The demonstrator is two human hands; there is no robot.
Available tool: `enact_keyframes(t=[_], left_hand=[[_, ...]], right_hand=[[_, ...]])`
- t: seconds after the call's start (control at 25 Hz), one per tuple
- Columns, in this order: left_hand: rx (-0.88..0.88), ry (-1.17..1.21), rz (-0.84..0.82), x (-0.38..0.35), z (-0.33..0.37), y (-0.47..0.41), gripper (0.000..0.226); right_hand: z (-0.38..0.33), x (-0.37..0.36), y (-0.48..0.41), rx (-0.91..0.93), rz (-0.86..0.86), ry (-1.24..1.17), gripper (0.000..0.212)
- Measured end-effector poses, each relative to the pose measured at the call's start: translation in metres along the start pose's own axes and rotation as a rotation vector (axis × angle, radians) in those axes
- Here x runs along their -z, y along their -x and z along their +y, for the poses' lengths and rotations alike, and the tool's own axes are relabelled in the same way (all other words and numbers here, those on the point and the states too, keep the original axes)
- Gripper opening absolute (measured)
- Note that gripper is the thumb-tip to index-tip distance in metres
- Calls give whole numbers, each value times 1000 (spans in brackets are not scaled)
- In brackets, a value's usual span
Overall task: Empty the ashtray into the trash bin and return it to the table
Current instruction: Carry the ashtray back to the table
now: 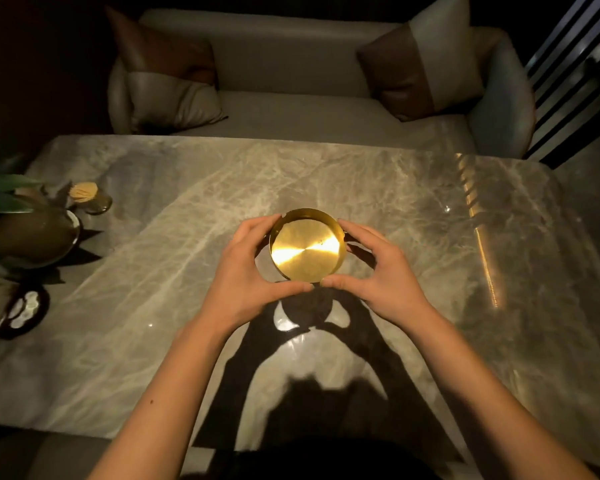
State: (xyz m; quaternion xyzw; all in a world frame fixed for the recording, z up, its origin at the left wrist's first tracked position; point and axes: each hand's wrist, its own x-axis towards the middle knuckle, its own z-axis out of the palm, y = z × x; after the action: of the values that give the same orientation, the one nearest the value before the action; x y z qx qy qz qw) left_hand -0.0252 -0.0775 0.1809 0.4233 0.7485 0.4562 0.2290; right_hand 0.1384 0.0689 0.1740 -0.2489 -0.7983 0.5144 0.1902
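Both hands are cupped around the round gold ashtray [307, 245], left hand [248, 271] and right hand [381, 271] with thumbs pressed on its near rim, held over the middle of the marble table [430, 220], inside looks basically empty.

One brass ashtray [307, 244], two hands [248, 271] [378, 271], one marble table [430, 209], one sofa [291, 81], two cushions [167, 81] [423, 67].

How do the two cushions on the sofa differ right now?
The left cushion has its brown part on top and pale part below; the right cushion is split side by side, brown left, pale right. The left one slumps into its corner; the right one stands more upright. Both are two-tone and sit at the sofa's ends.
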Motion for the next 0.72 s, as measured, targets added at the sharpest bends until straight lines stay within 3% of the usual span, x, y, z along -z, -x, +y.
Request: enact_keyframes(t=[0.2,0.72], left_hand=[[-1,21,15,40,-13,22,104],[60,-23,161,50,-10,55,104]], right_hand=[[-33,-34,5,-1,-4,28,81],[-43,-45,-5,81,-163,57,80]])
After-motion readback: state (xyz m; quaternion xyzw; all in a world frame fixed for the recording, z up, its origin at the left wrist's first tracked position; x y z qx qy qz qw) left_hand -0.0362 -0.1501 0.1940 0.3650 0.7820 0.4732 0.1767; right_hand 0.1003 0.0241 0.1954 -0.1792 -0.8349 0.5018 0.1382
